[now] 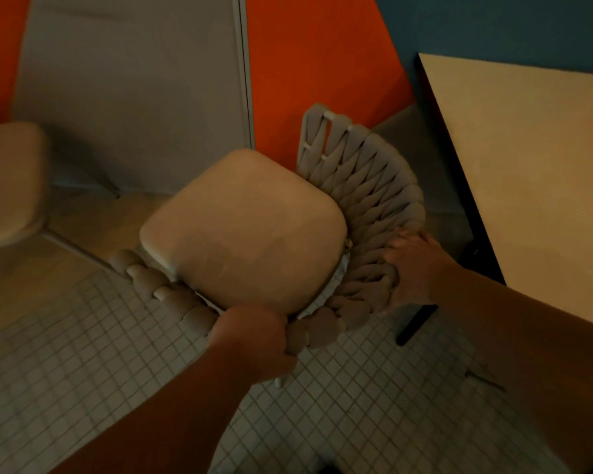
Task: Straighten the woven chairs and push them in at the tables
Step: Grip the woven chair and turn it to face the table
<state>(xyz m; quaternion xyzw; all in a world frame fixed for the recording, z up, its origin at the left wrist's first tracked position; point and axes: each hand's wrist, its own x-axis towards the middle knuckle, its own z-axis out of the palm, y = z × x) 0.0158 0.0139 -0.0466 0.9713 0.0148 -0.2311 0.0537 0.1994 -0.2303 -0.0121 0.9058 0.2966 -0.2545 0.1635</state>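
Observation:
A woven chair (367,186) with a thick grey rope back and a beige seat cushion (243,230) stands on the tiled floor, turned at an angle to the table (534,172) at the right. My left hand (254,340) is closed around the woven rim at the near side of the seat. My right hand (415,268) grips the woven backrest on the side nearest the table. The chair's legs are mostly hidden under the seat.
A second beige cushioned seat (11,183) shows at the left edge. An orange wall (315,73) and a grey panel (134,80) stand behind the chair. A dark table leg (415,323) rests on the small white floor tiles (83,336) beside the chair.

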